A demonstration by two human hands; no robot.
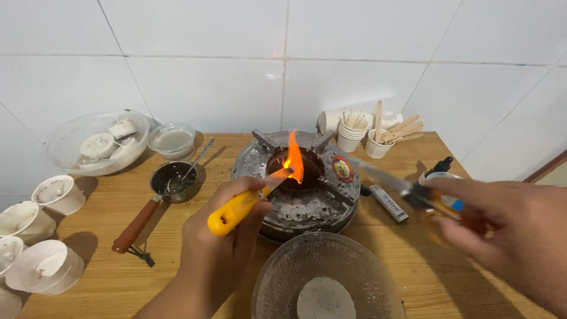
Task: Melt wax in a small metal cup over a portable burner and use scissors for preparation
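The left hand (221, 236) was closed around the yellow handle of a knife (239, 210), near the front edge of the desk (413, 260). The knife's long axis ran from the hand up and to the right, so its blade tip sat in the orange flame (293, 159) above the round metal burner (298, 183) at the middle of the desk. The wrist was bent back, knuckles toward the camera, and the handle's butt pointed down-left.

The right hand (508, 230) came in from the right edge, blurred, gripping a second knife (390, 180) by its handle. That blade lay almost level, pointing left toward the burner, its tip just short of the burner's rim and apart from the flame. The left hand's blade was the nearer to the fire.

A lighter (388, 202) lay just right of the burner, below the second blade. A small saucepan (171, 183) with a brown handle stood left of the burner, and a clear glass bowl (328, 277) sat at the front edge.
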